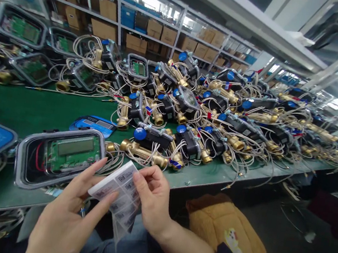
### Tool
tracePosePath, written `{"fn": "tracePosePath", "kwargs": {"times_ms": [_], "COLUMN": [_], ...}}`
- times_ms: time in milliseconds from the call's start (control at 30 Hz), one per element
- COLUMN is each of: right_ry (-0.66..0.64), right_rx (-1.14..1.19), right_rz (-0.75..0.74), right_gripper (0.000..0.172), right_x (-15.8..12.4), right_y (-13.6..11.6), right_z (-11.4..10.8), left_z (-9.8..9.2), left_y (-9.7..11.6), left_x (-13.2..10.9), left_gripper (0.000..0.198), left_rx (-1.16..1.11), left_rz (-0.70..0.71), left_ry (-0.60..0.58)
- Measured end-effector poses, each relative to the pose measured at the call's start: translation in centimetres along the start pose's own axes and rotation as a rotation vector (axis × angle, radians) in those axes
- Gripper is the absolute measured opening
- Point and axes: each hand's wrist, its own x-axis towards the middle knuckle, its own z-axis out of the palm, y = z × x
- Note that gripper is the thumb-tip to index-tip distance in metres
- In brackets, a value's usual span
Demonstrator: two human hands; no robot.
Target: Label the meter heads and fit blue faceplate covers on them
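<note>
Label sheet (122,193): white, printed with small codes, held near table edge (199,177), just right of open meter housing (57,157) showing green circuit board. Left hand (65,216): fingers half curled, thumb and forefinger supporting sheet from below. Right hand (152,199): fingertips pinched on sheet's upper right corner. Far right: brass-fitted meters (207,119), tangled cables.

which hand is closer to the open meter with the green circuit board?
Left. The left hand has fingertips just below the open meter, near its lower right corner. The right hand is further right, pinching the label sheet.
</note>
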Motion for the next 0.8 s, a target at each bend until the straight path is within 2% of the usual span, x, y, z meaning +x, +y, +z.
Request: {"fn": "tracePosePath", "kwargs": {"times_ms": [67, 167, 233, 300, 500, 633, 800], "right_ry": [-0.055, -0.206, -0.322, -0.372, -0.364, -0.354, -0.344], "right_rx": [-0.165, -0.407, -0.484, -0.481, -0.391, -0.499, -0.564], "right_rz": [-0.112, -0.331, -0.378, -0.343, -0.207, -0.311, -0.392], "right_gripper": [0.019, 0.032, 0.027, 0.019, 0.02, 0.018, 0.012], "right_x": [0.5, 1.6, 2.2, 2.7, 3.1, 3.0, 2.8], "right_y": [-0.5, -1.7, -2.4, -2.8, -2.6, -2.4, -2.2], "right_z": [-0.5, -1.4, -1.8, -2.0, -1.9, -2.0, -2.1], "left_z": [-0.4, -1.1, -1.3, -1.3, -0.9, -0.9, -1.0], "left_y": [0.5, 0.6, 0.4, 0.1, -1.2, -1.8, -1.7], "left_x": [0.1, 0.3, 0.4, 0.4, 0.7, 0.8, 0.7], "left_gripper": [0.067, 0.066, 0.066, 0.064, 0.061, 0.055, 0.053], "left_rx": [-0.098, -0.152, -0.17, -0.169, -0.189, -0.222, -0.295], "left_rz": [-0.129, -0.23, -0.253, -0.255, -0.284, -0.286, -0.307], "left_ry": [-0.05, -0.113, -0.138, -0.145, -0.188, -0.254, -0.263]}}
